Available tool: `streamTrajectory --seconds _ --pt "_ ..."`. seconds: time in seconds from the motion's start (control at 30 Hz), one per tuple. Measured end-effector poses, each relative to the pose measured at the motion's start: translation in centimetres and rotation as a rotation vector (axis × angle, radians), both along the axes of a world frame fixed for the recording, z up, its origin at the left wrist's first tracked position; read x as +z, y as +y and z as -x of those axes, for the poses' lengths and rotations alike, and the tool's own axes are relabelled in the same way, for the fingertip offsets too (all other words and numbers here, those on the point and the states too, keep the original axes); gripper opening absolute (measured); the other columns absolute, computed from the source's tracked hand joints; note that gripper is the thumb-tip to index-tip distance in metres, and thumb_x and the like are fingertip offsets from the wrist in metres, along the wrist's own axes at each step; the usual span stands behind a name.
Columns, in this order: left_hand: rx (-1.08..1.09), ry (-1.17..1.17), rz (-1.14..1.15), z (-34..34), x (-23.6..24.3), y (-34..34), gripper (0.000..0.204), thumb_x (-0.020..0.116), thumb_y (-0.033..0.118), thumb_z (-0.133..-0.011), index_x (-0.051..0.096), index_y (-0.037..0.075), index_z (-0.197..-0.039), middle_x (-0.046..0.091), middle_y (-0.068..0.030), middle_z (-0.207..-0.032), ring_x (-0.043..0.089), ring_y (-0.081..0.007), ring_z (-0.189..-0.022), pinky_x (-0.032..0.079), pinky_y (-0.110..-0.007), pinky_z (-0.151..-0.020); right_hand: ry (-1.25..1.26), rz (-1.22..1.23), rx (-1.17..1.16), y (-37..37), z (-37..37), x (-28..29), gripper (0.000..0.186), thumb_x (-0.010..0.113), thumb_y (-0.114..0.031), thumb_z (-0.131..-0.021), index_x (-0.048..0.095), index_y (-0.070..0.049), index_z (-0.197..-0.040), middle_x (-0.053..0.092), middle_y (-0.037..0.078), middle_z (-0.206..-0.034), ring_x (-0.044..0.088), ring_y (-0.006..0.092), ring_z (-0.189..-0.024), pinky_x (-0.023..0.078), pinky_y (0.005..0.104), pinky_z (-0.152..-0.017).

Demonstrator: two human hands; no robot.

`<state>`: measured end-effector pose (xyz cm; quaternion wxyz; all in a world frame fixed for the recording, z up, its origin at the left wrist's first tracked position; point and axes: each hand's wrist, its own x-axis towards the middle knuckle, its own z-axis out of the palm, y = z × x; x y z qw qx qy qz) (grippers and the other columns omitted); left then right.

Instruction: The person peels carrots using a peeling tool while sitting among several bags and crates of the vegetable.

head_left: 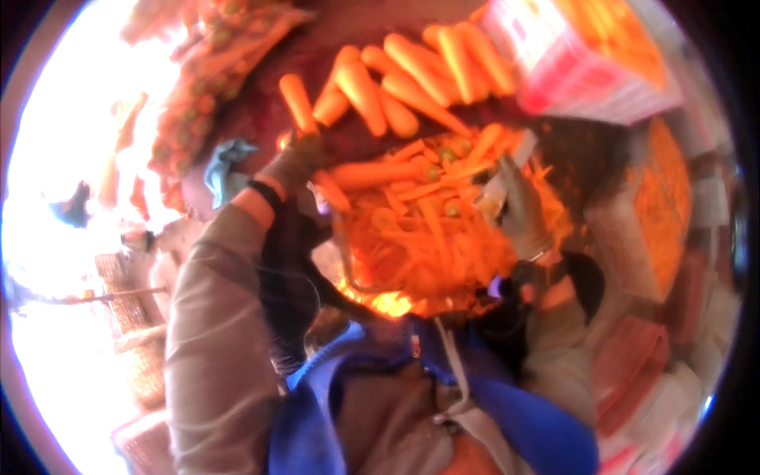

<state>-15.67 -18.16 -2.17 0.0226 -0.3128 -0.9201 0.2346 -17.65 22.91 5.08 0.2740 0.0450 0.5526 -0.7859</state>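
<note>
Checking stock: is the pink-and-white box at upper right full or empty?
Not empty: the box has orange pieces showing in its open top; their depth is hidden.

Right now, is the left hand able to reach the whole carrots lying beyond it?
Probably yes: the left hand is close to the nearest of the whole carrots, and nothing visible seems to block the way between them.

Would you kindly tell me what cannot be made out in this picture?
In the head view:
Left hand: its exact grip, obscured by blur.
Pale thing at the right hand: too blurred to name.
Box: far end cut off by the upper edge.
Surroundings left of the basket: lost in glare.
</note>
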Motion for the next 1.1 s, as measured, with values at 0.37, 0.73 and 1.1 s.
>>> streamTrajectory --seconds 0.37,0.73,1.1 --pt "0.782 -0.670 -1.387 -3.3 8.6 6.2 0.042 0.070 0.023 -0.083 0.060 0.002 -0.118 0.066 -0.0101 -0.106 0.063 -0.0217 -0.096 0.051 -0.035 -0.086 -0.024 0.015 0.081 1.0 -0.2 0.8 0.036 0.057 -0.036 -0.096 0.064 -0.001 -0.091 0.061 0.004 -0.066 0.044 0.0064 -0.040 0.032 0.0206 -0.036" --pt "0.433 -1.179 -3.083 -7.6 3.5 19.9 0.054 0.051 0.043 -0.097 0.045 0.005 -0.133 0.055 -0.0120 -0.129 0.052 -0.0297 -0.121 0.040 -0.046 -0.106 0.229 0.021 0.314 -1.1 -2.9 2.2 0.029 0.069 -0.027 -0.088 0.065 0.001 -0.092 0.068 0.007 -0.080 0.063 0.0122 -0.064 0.049 0.0238 -0.052" --pt "0.529 -1.552 -3.078 -6.9 0.8 21.6 0.053 0.049 0.039 -0.098 0.041 0.001 -0.134 0.054 -0.0135 -0.125 0.053 -0.0252 -0.114 0.043 -0.037 -0.102 0.245 -0.020 0.354 -1.6 -3.1 -1.1 0.022 0.071 -0.016 -0.085 0.068 0.003 -0.094 0.071 0.011 -0.082 0.066 0.0139 -0.067 0.052 0.0240 -0.057"
